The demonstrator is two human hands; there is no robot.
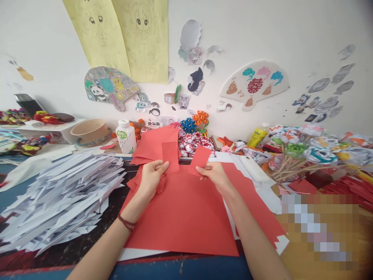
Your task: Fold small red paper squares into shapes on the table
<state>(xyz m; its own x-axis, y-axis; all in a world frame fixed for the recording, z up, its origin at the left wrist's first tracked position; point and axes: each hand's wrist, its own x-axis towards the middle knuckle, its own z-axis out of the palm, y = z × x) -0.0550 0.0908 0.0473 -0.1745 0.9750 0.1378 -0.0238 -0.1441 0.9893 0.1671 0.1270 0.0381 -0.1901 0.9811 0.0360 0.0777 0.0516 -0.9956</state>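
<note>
My left hand (153, 175) pinches a red paper strip (170, 153) by its lower left edge and holds it upright. In my right hand (214, 174) is a second red paper piece (201, 157), gripped at its lower right and tilted to the right. The two pieces are apart from each other. Both hands are above a large red paper sheet (183, 217) lying flat. Beyond my left hand lie more red sheets (151, 144), and small red pieces (134, 182) show beside that wrist.
On the left lies a big pile of folded white paper strips (64, 194). A white bottle (126, 136) stands behind it. Red-and-white paper flowers (196, 146) fill the back middle. Stemmed paper flowers (297, 147) and a yellow bottle (258, 135) are at right.
</note>
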